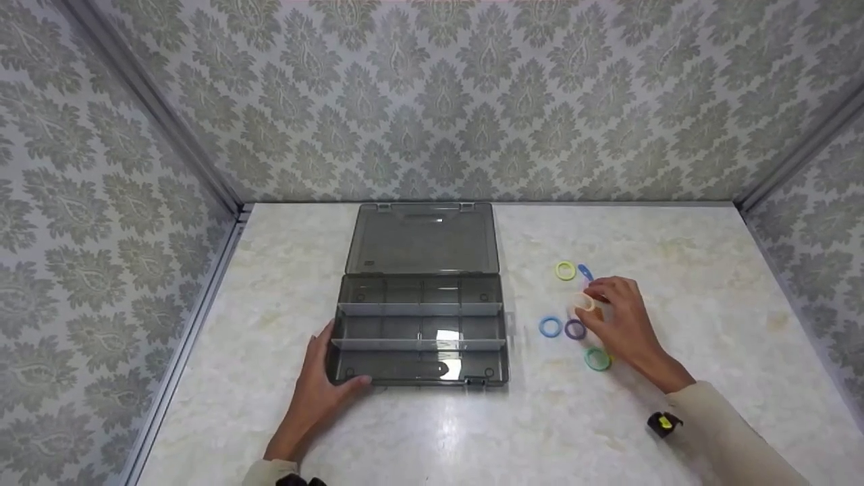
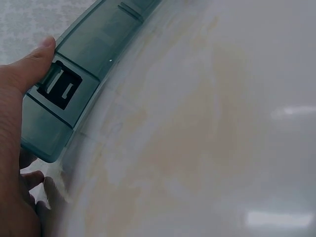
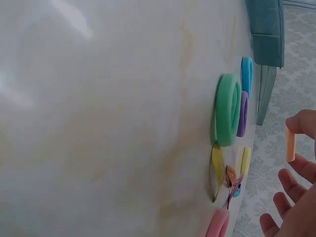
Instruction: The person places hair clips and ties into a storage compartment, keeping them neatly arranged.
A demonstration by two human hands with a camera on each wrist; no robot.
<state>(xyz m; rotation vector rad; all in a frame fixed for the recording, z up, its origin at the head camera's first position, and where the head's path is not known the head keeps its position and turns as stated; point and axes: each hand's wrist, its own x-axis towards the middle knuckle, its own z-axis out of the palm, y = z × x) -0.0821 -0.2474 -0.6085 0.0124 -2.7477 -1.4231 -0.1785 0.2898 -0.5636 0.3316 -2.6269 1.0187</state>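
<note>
A dark translucent compartment box [image 1: 388, 368] lies with its lid [image 1: 425, 239] folded back. My left hand [image 1: 316, 379] holds its front left corner, thumb along the front wall, fingers at the side. Between thumb and index finger, my right hand [image 1: 628, 324] pinches a peach hair tie [image 3: 290, 145] above the table, the other fingers spread apart. Around that hand lie a blue hair tie [image 1: 541, 327], a purple one touching it, a green hair tie [image 3: 227, 108] and a yellow-green one. A blue hair clip [image 1: 585, 272] lies just beyond my right fingers.
Low in the right wrist view are a yellow clip [image 3: 217, 165], small clips and a pink hair tie [image 3: 218, 223]. Two white dividers [image 1: 418, 345] split the box into three rows. Patterned walls [image 1: 439, 101] enclose the marbled table [image 1: 270, 283] at back and sides.
</note>
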